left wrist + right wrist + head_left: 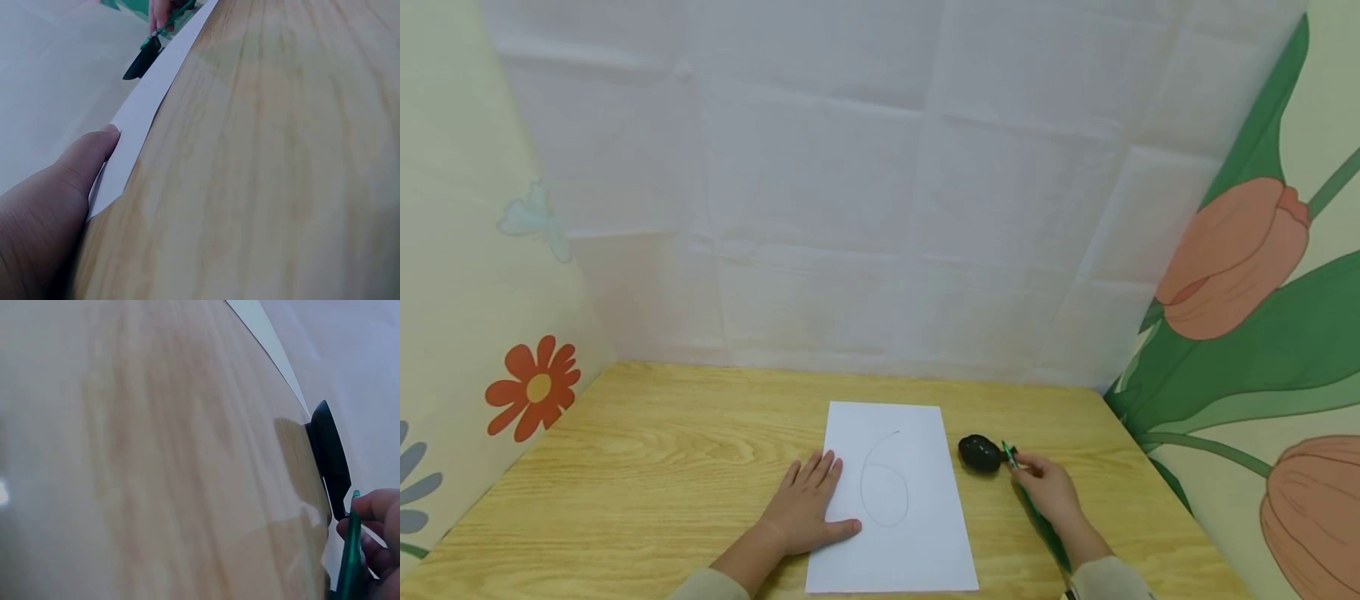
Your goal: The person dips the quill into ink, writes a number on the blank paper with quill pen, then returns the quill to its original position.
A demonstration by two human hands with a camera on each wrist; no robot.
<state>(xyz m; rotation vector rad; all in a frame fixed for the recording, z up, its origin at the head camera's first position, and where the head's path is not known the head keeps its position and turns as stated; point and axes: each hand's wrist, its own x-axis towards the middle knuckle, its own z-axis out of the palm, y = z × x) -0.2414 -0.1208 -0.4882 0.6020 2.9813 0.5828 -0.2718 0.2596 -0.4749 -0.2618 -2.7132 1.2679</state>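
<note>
A white sheet of paper (928,500) bears a thin grey line shaped like a 6. My left hand (801,508) rests flat along its left edge, fingers spread and thumb over the sheet. In the left wrist view, the thumb (87,159) lies at the paper's edge. Right of the paper, my right hand (1051,492) pinches a slim green pen-like stick (1009,454) between thumb and fingers. A black rounded head (980,454) with a narrow neck, like a ladle's, lies by the fingertips. Something long and green (1048,537) runs back under the hand.
The wood-grain table (700,442) meets a creased white sheet (820,208) behind it. Walls with printed flowers, including a red flower (538,387) at left and a tulip (1232,258) at right, stand on both sides.
</note>
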